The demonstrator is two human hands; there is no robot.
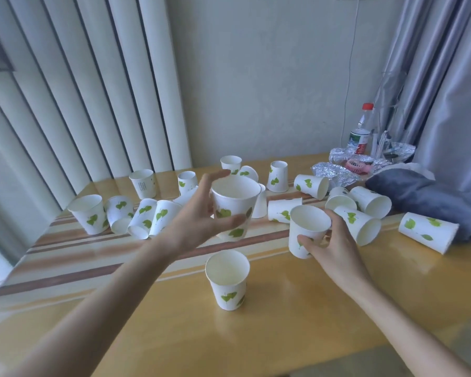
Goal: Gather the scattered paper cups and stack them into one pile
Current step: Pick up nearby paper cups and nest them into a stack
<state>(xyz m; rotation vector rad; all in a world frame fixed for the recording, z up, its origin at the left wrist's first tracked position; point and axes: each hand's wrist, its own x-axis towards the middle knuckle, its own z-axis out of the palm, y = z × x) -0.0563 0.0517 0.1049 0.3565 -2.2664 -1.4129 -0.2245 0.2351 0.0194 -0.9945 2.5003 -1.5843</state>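
Note:
White paper cups printed with green leaves lie scattered over a wooden table. My left hand holds one upright cup in the air above the table's middle. My right hand grips another upright cup from its right side, low over the table. A single cup stands upright on the table in front of me, below the lifted one. Several more cups stand or lie on their sides at the left, at the back and at the right.
A grey-blue cloth bundle lies at the right edge. Behind it sit crumpled foil, a small pink fan and a plastic bottle with a red cap. Vertical blinds hang at the left, a curtain at the right.

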